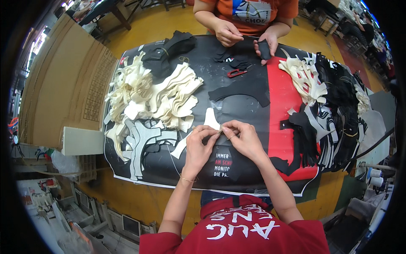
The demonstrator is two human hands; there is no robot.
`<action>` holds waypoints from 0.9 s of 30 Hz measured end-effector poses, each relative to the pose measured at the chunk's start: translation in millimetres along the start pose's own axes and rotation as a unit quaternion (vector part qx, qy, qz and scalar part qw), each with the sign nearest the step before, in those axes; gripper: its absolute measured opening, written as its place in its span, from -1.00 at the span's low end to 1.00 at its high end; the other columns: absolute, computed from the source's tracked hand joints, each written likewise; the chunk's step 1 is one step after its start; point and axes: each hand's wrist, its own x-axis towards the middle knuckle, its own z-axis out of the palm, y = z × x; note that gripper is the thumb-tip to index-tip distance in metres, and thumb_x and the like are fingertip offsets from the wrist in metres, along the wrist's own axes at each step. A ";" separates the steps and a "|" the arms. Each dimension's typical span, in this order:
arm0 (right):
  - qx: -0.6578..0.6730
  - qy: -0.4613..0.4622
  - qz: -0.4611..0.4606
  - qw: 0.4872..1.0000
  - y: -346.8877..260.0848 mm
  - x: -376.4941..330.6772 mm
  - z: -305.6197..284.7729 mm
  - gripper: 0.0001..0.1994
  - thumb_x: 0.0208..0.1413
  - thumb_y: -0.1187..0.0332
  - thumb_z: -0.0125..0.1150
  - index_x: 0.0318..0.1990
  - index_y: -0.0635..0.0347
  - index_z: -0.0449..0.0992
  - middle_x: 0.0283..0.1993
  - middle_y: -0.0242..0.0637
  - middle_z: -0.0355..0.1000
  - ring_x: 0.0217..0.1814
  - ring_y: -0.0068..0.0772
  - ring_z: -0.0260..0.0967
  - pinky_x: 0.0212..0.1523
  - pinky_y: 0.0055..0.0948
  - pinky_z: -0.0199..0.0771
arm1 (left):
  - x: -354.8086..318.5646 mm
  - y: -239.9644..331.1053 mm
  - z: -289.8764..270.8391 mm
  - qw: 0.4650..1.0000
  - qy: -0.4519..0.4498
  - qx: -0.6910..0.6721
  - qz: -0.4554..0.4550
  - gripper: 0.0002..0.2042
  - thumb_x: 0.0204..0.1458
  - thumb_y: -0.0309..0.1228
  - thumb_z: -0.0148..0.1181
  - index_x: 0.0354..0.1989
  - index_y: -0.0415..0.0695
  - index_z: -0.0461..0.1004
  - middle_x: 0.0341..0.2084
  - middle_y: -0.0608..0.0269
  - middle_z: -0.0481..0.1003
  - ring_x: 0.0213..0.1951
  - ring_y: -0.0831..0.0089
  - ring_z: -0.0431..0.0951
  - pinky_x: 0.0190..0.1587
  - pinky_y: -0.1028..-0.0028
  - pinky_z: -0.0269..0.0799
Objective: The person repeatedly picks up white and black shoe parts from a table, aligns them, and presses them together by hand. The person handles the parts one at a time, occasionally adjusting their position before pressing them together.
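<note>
A black and red sheet (279, 127) covers the table, and most of what lies on it is cut fabric: a big heap of cream pieces (160, 93) at the far left, grey and white shapes (141, 142) nearer on that side, and a mixed pile of black and white strips (338, 110) along the right edge. A flattened cardboard box (63, 84) stands off the table to the left; no bin or tray with anything in it shows. At the far edge a co-worker's hands (243, 36) handle small black pieces, with red scissors (237, 73) just near of them. Near the middle, the left hand (199, 146) and right hand (242, 137) meet fingertip to fingertip, both pinching a small cream piece (211, 120). Its long axis runs from the pinch toward the far side, with a strip trailing down to the near left. Both hands are equally close to it.
</note>
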 end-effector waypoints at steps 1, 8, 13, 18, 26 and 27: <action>0.002 0.000 -0.006 1.000 -1.0 -1.0 -0.5 -0.74 0.24 0.31 0.28 -0.05 0.33 0.64 -0.26 -0.16 0.65 -0.27 -0.46 0.57 -0.20 -0.45 0.53 | 0.9 -0.3 -2.0 1.000 -0.002 -0.008 -0.005 -0.89 -0.05 -0.57 0.42 -0.32 -0.24 0.69 -0.32 0.13 0.63 -0.25 0.30 0.63 -0.11 0.41 0.49; -0.006 -0.023 -0.009 1.000 -5.8 -2.5 -4.8 -0.75 0.21 0.36 0.27 -0.05 0.34 0.64 -0.26 -0.16 0.66 -0.27 -0.47 0.57 -0.19 -0.43 0.53 | 7.6 -5.3 -16.2 0.994 -0.070 -0.061 -0.062 -0.91 -0.05 -0.58 0.43 -0.34 -0.24 0.70 -0.34 0.20 0.63 -0.21 0.44 0.60 -0.07 0.46 0.47; -0.002 -0.035 0.008 0.999 -9.0 -3.3 -4.5 -0.75 0.21 0.32 0.26 -0.05 0.28 0.65 -0.25 -0.14 0.66 -0.22 -0.36 0.64 -0.14 -0.37 0.56 | 8.2 -13.5 -21.2 0.989 -0.084 -0.088 -0.079 -0.89 0.05 -0.55 0.35 -0.27 -0.30 0.68 -0.32 0.17 0.63 -0.21 0.40 0.60 -0.05 0.45 0.46; -0.011 -0.034 0.015 0.999 -12.8 -2.7 -1.2 -0.74 0.22 0.35 0.26 -0.05 0.33 0.65 -0.27 -0.15 0.66 -0.24 -0.45 0.61 -0.15 -0.41 0.54 | 6.7 -18.9 -25.7 0.986 -0.090 -0.114 -0.082 -0.86 0.09 -0.53 0.28 -0.23 -0.33 0.66 -0.31 0.11 0.63 -0.18 0.35 0.61 -0.03 0.42 0.46; -0.005 -0.039 0.002 0.999 -9.9 -3.1 0.3 -0.73 0.19 0.28 0.30 -0.07 0.27 0.67 -0.29 -0.12 0.66 -0.25 -0.38 0.64 -0.17 -0.39 0.56 | 6.2 -13.2 -25.9 0.989 -0.099 -0.093 -0.066 -0.85 0.08 -0.54 0.26 -0.24 -0.34 0.66 -0.31 0.08 0.63 -0.18 0.30 0.61 -0.02 0.40 0.46; 0.002 -0.037 0.006 0.999 -10.1 -3.2 0.7 -0.72 0.18 0.25 0.31 -0.07 0.24 0.68 -0.30 -0.10 0.65 -0.27 -0.35 0.64 -0.19 -0.38 0.56 | 6.2 -11.6 -25.4 0.990 -0.096 -0.083 -0.062 -0.86 0.08 -0.54 0.26 -0.24 -0.35 0.65 -0.31 0.08 0.63 -0.18 0.30 0.62 -0.03 0.40 0.46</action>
